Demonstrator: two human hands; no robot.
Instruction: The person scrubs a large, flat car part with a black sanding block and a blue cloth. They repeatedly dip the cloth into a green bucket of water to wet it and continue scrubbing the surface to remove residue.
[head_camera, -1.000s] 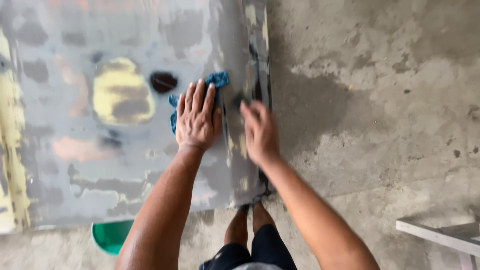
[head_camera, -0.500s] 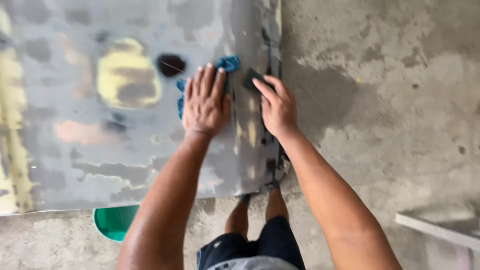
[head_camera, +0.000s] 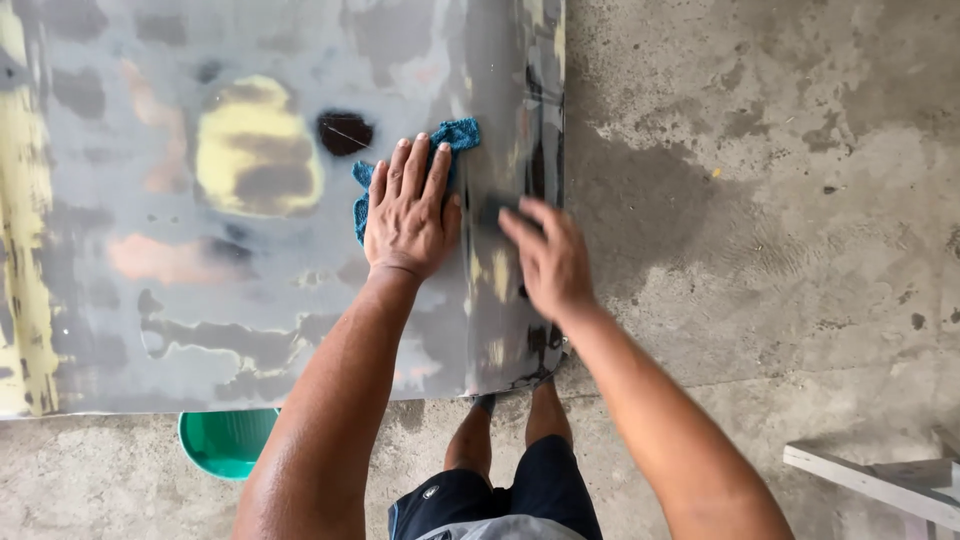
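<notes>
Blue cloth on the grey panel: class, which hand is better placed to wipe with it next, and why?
Left. The left hand lies flat on the blue cloth; the right hand presses a dark block near the panel's edge.

Bare forearms without sleeves, dark navy shorts, small pale emblem

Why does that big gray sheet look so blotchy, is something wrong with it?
The gray panel is patchy: yellow blotches, pinkish smears and a dark spot near the left hand, which presses a blue cloth. The coating looks worn through. Nothing is spilled.
</notes>
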